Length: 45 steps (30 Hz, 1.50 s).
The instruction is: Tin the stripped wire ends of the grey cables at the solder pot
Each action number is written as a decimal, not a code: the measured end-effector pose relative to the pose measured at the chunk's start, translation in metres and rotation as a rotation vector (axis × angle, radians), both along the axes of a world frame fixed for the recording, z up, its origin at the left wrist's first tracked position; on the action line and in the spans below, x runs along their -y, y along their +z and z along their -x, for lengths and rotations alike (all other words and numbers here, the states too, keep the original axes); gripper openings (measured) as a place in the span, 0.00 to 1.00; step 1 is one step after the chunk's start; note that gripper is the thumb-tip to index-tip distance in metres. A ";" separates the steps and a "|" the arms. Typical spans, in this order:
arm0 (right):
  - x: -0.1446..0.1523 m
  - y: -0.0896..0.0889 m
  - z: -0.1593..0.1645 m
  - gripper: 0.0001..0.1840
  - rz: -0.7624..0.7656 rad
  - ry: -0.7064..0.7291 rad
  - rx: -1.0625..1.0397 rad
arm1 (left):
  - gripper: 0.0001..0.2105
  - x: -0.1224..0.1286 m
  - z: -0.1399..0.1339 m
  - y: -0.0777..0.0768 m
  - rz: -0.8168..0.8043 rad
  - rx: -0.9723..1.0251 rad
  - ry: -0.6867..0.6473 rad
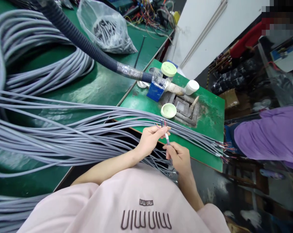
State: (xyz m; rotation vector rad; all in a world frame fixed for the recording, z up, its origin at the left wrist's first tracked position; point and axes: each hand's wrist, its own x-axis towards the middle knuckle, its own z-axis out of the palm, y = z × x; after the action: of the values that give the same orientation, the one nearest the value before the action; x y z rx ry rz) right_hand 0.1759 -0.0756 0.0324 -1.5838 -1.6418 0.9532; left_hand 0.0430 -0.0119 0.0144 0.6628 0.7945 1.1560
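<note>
Between my two hands is the end of a grey cable (167,141), with a white section and thin coloured wires fanning out at its tip. My left hand (150,137) pinches the cable near the coloured wires (163,123). Lower down, my right hand (179,157) is closed round the grey jacket. A long bundle of grey cables (127,113) runs just beyond my hands across the green board (211,113), and its stripped ends (225,149) fan out at the right edge. More cables hang below my hands.
A ribbed black hose (88,45) reaches over to a blue box (156,90). Nearby are a pale green lid (169,110), a white jar (191,86) and a stained square tray (195,115). Coiled cables (39,42) and a plastic bag (109,32) lie left. A person in purple (270,136) sits right.
</note>
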 end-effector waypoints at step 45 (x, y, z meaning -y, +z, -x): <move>0.001 0.000 -0.003 0.17 0.210 0.015 -0.436 | 0.16 -0.003 0.001 -0.003 0.130 0.084 -0.091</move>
State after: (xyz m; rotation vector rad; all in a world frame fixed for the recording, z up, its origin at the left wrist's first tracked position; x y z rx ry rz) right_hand 0.1784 -0.0770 0.0319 -1.3693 -1.2835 1.4039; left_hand 0.0421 -0.0092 0.0119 0.5339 0.7534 1.0341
